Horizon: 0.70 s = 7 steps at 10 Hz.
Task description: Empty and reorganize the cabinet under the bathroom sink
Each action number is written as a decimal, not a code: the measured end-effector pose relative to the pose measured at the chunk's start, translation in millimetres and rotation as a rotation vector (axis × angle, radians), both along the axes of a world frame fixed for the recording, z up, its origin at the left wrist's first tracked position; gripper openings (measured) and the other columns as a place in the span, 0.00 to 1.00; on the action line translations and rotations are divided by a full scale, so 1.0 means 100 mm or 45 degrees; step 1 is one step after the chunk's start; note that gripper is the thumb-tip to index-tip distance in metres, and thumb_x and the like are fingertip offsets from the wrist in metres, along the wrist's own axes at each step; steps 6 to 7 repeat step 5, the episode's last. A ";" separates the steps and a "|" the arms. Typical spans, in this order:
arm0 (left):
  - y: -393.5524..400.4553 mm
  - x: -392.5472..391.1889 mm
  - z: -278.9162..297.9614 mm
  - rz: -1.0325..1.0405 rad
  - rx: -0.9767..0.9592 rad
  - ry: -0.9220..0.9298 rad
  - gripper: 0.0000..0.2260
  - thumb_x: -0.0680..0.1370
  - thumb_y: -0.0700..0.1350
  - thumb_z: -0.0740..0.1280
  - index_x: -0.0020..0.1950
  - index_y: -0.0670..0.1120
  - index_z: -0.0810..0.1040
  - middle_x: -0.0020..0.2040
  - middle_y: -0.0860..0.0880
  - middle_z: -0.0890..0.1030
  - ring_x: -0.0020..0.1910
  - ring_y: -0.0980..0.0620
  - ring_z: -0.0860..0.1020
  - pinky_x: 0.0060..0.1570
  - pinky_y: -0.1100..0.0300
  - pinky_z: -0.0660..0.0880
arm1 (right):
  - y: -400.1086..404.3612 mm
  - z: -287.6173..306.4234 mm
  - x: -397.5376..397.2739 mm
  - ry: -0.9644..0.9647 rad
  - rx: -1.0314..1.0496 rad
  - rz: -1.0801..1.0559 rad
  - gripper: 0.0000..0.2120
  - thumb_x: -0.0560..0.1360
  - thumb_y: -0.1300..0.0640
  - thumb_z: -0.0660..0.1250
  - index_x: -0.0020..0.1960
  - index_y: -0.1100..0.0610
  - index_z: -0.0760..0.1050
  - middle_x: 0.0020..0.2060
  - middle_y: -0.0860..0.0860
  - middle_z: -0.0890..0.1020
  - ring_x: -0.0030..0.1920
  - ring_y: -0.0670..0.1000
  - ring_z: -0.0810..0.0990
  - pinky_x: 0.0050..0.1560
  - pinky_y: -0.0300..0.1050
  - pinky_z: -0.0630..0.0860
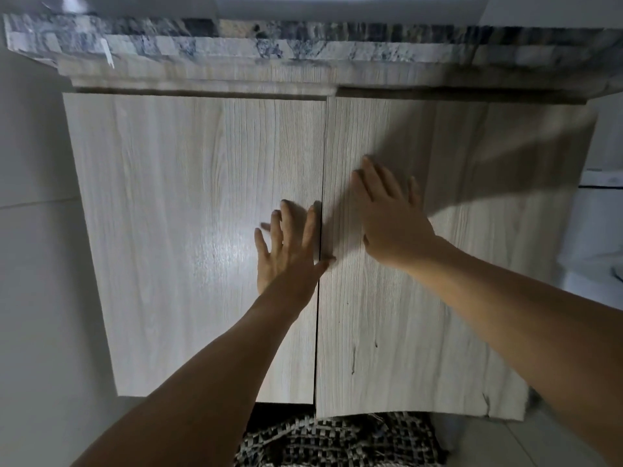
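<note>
hands [290, 251] [391, 217] flat on cabinet doors [188, 230]

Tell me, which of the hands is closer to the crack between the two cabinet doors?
Left. The left hand lies flat beside the crack, its thumb reaching across it. The right hand rests farther out on the right door.
</note>
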<state>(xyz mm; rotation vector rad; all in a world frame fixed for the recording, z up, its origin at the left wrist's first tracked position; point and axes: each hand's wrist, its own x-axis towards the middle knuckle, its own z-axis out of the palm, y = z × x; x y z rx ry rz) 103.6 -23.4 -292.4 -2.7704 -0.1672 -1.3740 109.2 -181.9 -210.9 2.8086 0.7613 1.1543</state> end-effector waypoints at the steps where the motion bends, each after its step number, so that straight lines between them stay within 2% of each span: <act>1: 0.03 0.05 -0.08 0.087 0.104 -0.016 0.37 0.74 0.63 0.66 0.77 0.51 0.55 0.76 0.34 0.56 0.74 0.34 0.60 0.66 0.34 0.63 | 0.03 -0.06 0.07 -0.008 0.022 -0.010 0.42 0.73 0.68 0.63 0.78 0.57 0.41 0.77 0.52 0.38 0.77 0.57 0.40 0.74 0.63 0.43; 3: 0.03 0.06 -0.10 0.155 0.141 0.009 0.36 0.74 0.64 0.63 0.77 0.52 0.56 0.76 0.34 0.56 0.73 0.34 0.61 0.64 0.33 0.65 | 0.09 -0.11 0.12 -0.024 0.080 0.012 0.42 0.72 0.68 0.63 0.77 0.58 0.42 0.77 0.52 0.39 0.77 0.57 0.41 0.75 0.61 0.48; 4: 0.00 -0.03 -0.02 0.171 0.152 0.105 0.38 0.75 0.66 0.60 0.79 0.53 0.48 0.77 0.35 0.50 0.75 0.34 0.55 0.67 0.34 0.61 | 0.07 -0.05 0.05 0.038 0.054 0.010 0.42 0.72 0.67 0.64 0.78 0.58 0.43 0.77 0.53 0.40 0.77 0.58 0.43 0.76 0.60 0.48; 5: -0.01 -0.18 0.14 0.123 0.147 0.389 0.41 0.76 0.65 0.59 0.78 0.54 0.37 0.77 0.36 0.38 0.77 0.35 0.46 0.72 0.34 0.51 | 0.04 0.08 -0.07 0.183 -0.061 -0.021 0.42 0.71 0.65 0.66 0.77 0.57 0.46 0.77 0.53 0.46 0.76 0.59 0.51 0.75 0.60 0.51; 7: -0.01 -0.18 0.14 0.123 0.147 0.389 0.41 0.76 0.65 0.59 0.78 0.54 0.37 0.77 0.36 0.38 0.77 0.35 0.46 0.72 0.34 0.51 | 0.04 0.08 -0.07 0.183 -0.061 -0.021 0.42 0.71 0.65 0.66 0.77 0.57 0.46 0.77 0.53 0.46 0.76 0.59 0.51 0.75 0.60 0.51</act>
